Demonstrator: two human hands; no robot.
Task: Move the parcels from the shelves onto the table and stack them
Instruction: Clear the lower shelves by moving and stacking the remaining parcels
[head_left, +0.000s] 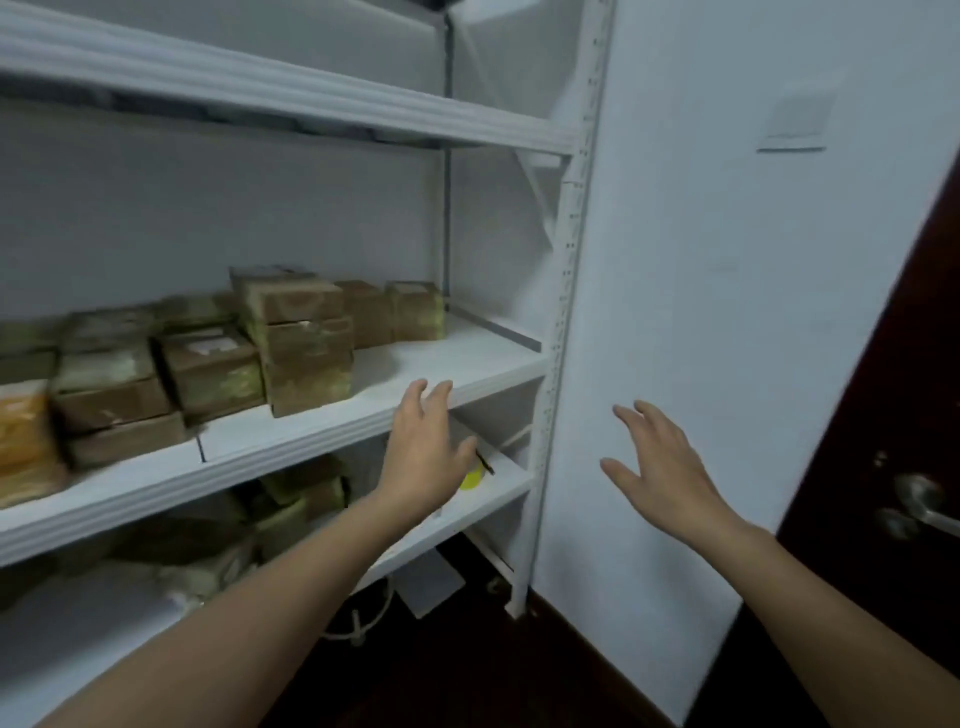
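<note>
Both my hands are empty and spread. My left hand hovers at the front edge of the middle shelf, fingers loose, and my right hand is out in front of the white wall, fingers apart. The parcels crowd the left and middle of that shelf, with a two-high stack nearest my left hand and more on the lower shelf. No counter shows, so I cannot judge how many are moved, but plenty remain. The stacked boxes lie flat. Their long axis seems to run back toward the wall, but blur leaves me unsure.
</note>
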